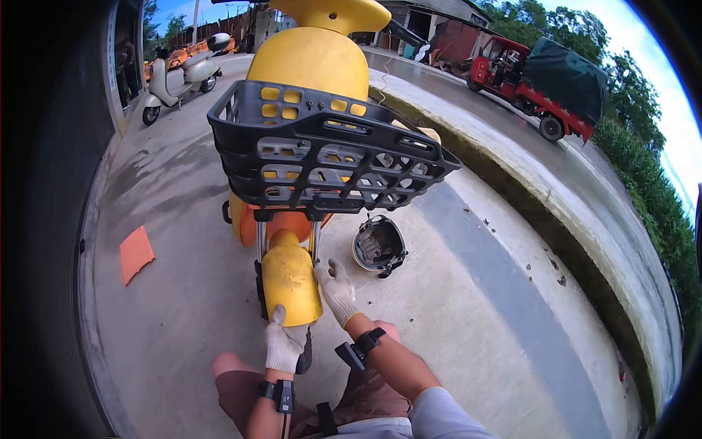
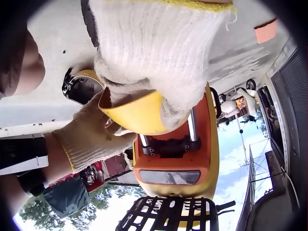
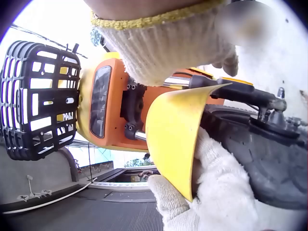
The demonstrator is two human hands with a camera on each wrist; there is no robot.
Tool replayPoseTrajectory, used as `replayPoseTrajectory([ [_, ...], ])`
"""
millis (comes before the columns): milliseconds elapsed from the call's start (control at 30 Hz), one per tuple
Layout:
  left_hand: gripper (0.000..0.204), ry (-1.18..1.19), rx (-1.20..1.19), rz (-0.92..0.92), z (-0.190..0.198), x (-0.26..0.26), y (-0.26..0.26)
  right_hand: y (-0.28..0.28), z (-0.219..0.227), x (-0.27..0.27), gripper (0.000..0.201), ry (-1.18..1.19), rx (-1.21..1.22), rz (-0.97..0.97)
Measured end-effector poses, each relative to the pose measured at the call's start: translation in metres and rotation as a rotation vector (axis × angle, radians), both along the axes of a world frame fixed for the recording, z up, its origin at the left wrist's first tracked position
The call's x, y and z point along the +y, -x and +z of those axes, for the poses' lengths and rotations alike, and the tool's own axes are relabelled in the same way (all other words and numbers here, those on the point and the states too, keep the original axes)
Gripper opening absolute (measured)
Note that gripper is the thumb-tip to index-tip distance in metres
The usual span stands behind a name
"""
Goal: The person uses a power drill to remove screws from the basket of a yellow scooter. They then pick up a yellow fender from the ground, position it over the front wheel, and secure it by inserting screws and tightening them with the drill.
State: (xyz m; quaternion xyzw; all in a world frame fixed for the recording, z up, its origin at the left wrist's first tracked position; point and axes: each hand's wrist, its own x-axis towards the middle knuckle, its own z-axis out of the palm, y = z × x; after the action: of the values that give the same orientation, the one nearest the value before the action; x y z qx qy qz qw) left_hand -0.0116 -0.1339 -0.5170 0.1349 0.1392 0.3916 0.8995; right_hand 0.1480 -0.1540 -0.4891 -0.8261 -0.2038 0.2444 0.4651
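Observation:
A yellow front fender (image 1: 289,285) sits over the black front tyre (image 3: 236,159) of a yellow-and-orange scooter. My gloved left hand (image 1: 283,345) grips the fender's near edge, its thumb on the outer face and its fingers tucked underneath, as the right wrist view shows. My right hand (image 1: 338,293), in a white knit glove too, is at the fender's right side by the silver fork tube (image 3: 177,82). Its fingers are loosely bent, with nothing visible held between them. In the left wrist view, the fender (image 2: 139,115) partly hides that hand's fingertips.
A black basket (image 1: 322,150) juts out above the fender. An upturned helmet (image 1: 378,245) lies on the concrete to the right, an orange flat piece (image 1: 137,254) to the left. Farther off stand a pale scooter (image 1: 183,77) and a red cargo truck (image 1: 541,88).

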Motion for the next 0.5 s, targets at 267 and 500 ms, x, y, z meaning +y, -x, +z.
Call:
replayPoseTrajectory([
  [267, 0.053, 0.066, 0.025, 0.003, -0.009, 0.002, 0.014, 0.066, -0.076, -0.050, 0.048, -0.464, 1.032, -0.205],
  [500, 0.052, 0.064, 0.100, -0.050, -0.009, 0.006, 0.025, 0.089, -0.064, -0.062, 0.051, -0.525, 0.799, -0.129],
])
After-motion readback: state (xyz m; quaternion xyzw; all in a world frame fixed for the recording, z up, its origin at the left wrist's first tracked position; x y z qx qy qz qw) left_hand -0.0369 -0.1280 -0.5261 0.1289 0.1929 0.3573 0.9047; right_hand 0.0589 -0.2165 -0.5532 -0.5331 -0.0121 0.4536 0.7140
